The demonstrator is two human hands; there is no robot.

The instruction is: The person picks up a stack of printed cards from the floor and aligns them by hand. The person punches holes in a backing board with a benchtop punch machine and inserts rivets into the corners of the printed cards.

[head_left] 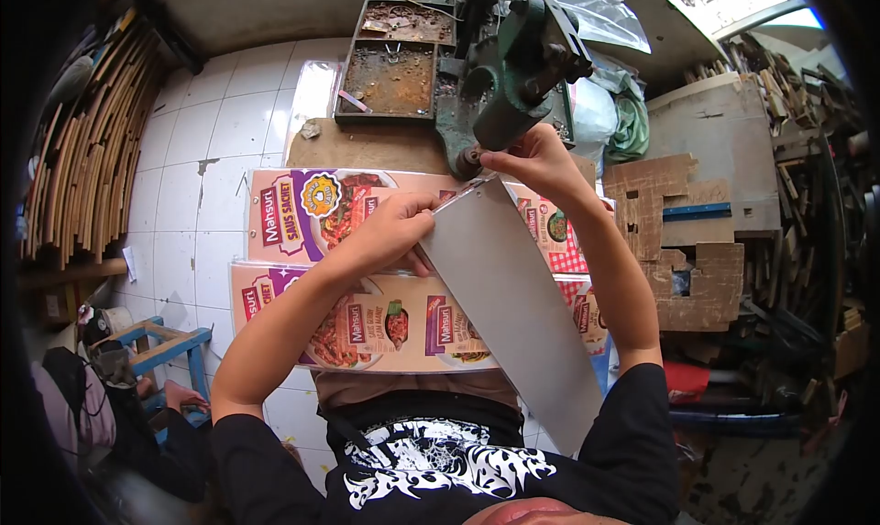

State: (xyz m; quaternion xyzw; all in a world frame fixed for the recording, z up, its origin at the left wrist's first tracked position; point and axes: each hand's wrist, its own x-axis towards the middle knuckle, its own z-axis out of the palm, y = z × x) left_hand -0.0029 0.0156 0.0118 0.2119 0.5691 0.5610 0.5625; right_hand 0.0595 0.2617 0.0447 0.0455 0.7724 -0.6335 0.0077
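A long, plain grey panel (513, 296) lies slantwise from the press down toward my body. My left hand (399, 232) is closed on its upper left edge, with the thumb on top. My right hand (541, 168) is closed in a pinch at the panel's upper corner, close under the head of a green metal hand press (509, 76). Whatever those right fingertips hold is too small or hidden to name. Printed food-poster sheets (316, 218), marked "Mahsuri", lie beneath the panel and my forearms.
A divided metal tray (390, 81) with small bits stands left of the press. Plastic bags (628, 113) lie behind it. Cut brown boards (646, 223) and scrap stacks are at right. Leaning boards (92, 149), a blue stool (165, 346) and another person's hand (186, 397) are at left.
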